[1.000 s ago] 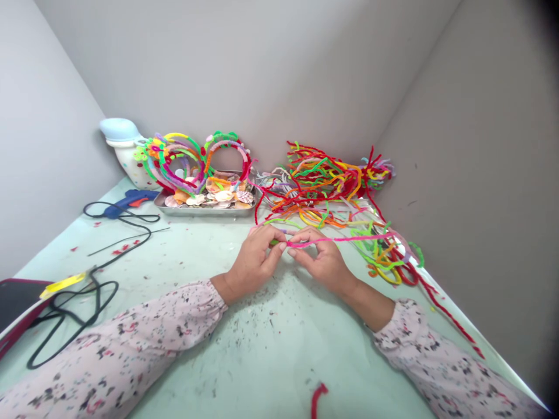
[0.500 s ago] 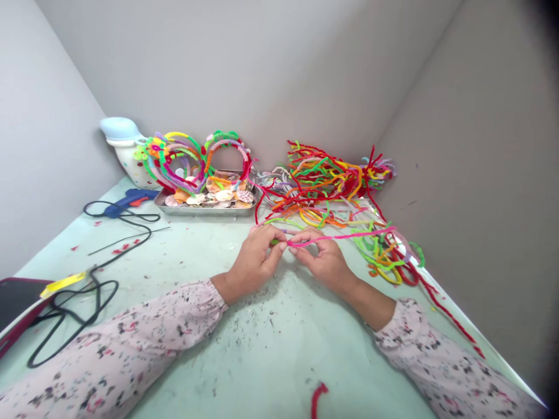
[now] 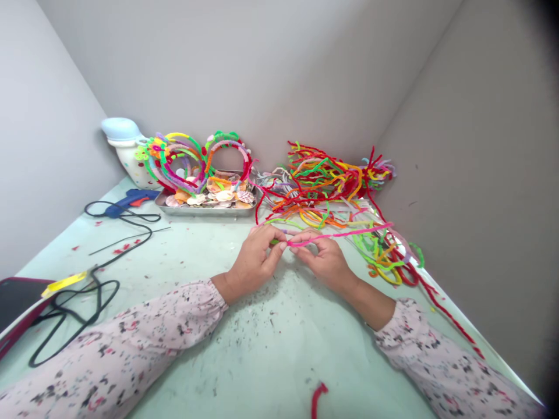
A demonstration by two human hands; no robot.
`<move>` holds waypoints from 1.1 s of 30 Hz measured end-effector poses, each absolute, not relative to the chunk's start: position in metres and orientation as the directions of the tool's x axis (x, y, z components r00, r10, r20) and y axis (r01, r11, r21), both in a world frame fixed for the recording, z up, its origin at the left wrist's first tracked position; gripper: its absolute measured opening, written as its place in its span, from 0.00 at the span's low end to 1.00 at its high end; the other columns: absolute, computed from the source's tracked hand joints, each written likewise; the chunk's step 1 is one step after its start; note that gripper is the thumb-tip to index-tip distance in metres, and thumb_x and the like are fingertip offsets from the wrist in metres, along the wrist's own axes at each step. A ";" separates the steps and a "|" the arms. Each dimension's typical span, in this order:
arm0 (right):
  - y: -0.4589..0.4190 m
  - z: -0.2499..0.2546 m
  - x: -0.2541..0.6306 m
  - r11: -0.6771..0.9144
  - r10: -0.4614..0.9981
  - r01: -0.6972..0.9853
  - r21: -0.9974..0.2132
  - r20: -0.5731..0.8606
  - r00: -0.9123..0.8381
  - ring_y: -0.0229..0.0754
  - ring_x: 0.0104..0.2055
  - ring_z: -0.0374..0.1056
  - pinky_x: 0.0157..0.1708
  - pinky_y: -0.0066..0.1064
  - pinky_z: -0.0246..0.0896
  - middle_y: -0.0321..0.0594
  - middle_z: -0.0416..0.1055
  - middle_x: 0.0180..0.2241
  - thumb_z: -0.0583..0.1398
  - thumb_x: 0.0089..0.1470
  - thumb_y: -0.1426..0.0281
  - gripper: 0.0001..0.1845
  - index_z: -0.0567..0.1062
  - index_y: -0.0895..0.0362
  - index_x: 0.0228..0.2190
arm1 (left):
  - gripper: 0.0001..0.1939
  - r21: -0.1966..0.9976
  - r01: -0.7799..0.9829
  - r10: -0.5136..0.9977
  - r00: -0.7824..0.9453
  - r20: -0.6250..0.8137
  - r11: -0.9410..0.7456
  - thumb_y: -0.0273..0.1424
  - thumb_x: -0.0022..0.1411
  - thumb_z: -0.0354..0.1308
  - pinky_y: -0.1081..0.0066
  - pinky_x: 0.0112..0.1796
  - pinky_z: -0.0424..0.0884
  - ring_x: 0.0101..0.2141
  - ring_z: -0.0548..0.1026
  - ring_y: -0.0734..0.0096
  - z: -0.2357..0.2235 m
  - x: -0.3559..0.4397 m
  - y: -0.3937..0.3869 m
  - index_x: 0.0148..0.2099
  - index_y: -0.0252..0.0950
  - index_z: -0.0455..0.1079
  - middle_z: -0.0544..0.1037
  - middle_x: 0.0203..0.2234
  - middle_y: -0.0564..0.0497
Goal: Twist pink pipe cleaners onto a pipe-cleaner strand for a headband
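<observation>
Pale green across the table point(image 3: 271, 361), speckled dark and strewn with red scraps in front of the metal tray point(image 3: 205, 212); enclosed by plain grey walls point(image 3: 262, 70), close behind the tray; nearer than the tray and to its right, left hand point(image 3: 251, 259) and right hand point(image 3: 325, 261), close together, both pinching a pink fuzzy strand point(image 3: 345, 234), extending farther right of the tray; also right of the tray, a tangled pile of coloured strands point(image 3: 327, 174); left of it, a blue glue gun point(image 3: 131, 199) and a looped black cord point(image 3: 105, 265).

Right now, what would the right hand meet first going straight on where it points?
Likely the left hand, roughly opposite the right hand and very close; exact depth is unclear.
</observation>
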State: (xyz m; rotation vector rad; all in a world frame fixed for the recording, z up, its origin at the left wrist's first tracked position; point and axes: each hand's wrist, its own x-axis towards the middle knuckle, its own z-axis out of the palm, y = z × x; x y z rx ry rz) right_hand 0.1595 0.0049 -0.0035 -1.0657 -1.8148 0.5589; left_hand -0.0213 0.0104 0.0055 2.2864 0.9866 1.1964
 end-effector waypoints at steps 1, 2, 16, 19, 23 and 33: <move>0.005 -0.004 0.160 0.519 0.852 0.429 -0.739 0.486 -0.193 0.41 0.39 0.70 0.43 0.35 0.62 0.37 0.75 0.35 0.60 0.53 0.65 0.06 0.76 0.52 0.34 | 0.06 0.606 0.410 0.731 0.391 0.559 -0.682 0.30 0.65 0.48 0.65 0.41 0.63 0.36 0.68 0.67 0.006 -0.021 0.010 0.38 0.35 0.64 0.71 0.32 0.49; 0.005 -0.004 0.160 0.518 0.853 0.431 -0.739 0.485 -0.193 0.42 0.39 0.70 0.44 0.35 0.62 0.38 0.75 0.35 0.60 0.53 0.65 0.07 0.76 0.52 0.34 | 0.06 0.607 0.410 0.732 0.389 0.559 -0.681 0.30 0.64 0.48 0.65 0.41 0.63 0.36 0.68 0.67 0.006 -0.021 0.010 0.37 0.36 0.64 0.72 0.32 0.49; 0.007 -0.007 0.159 0.530 0.845 0.404 -0.745 0.504 -0.179 0.40 0.38 0.70 0.42 0.34 0.63 0.37 0.75 0.34 0.62 0.51 0.67 0.06 0.76 0.53 0.33 | 0.05 0.607 0.405 0.730 0.389 0.562 -0.684 0.29 0.64 0.49 0.67 0.40 0.63 0.35 0.68 0.68 0.006 -0.021 0.010 0.37 0.35 0.64 0.71 0.31 0.50; 0.006 -0.007 0.159 0.534 0.841 0.405 -0.742 0.512 -0.172 0.40 0.38 0.70 0.42 0.35 0.64 0.38 0.75 0.34 0.62 0.52 0.66 0.06 0.76 0.53 0.34 | 0.05 0.603 0.411 0.730 0.392 0.560 -0.684 0.29 0.64 0.48 0.66 0.40 0.63 0.35 0.68 0.68 0.006 -0.021 0.010 0.37 0.35 0.64 0.71 0.31 0.50; 0.006 -0.007 0.159 0.537 0.840 0.395 -0.746 0.514 -0.172 0.40 0.37 0.70 0.42 0.34 0.64 0.37 0.75 0.34 0.62 0.52 0.66 0.05 0.76 0.53 0.33 | 0.05 0.600 0.411 0.727 0.396 0.561 -0.686 0.30 0.64 0.48 0.66 0.40 0.63 0.35 0.68 0.68 0.007 -0.021 0.010 0.38 0.35 0.64 0.70 0.31 0.50; 0.005 -0.006 0.159 0.484 0.873 0.401 -0.778 0.461 -0.159 0.43 0.44 0.71 0.47 0.39 0.63 0.39 0.76 0.37 0.61 0.51 0.65 0.06 0.76 0.52 0.33 | 0.06 0.596 0.411 0.724 0.390 0.569 -0.690 0.30 0.64 0.49 0.66 0.40 0.63 0.34 0.68 0.68 0.006 -0.020 0.010 0.37 0.35 0.65 0.71 0.31 0.50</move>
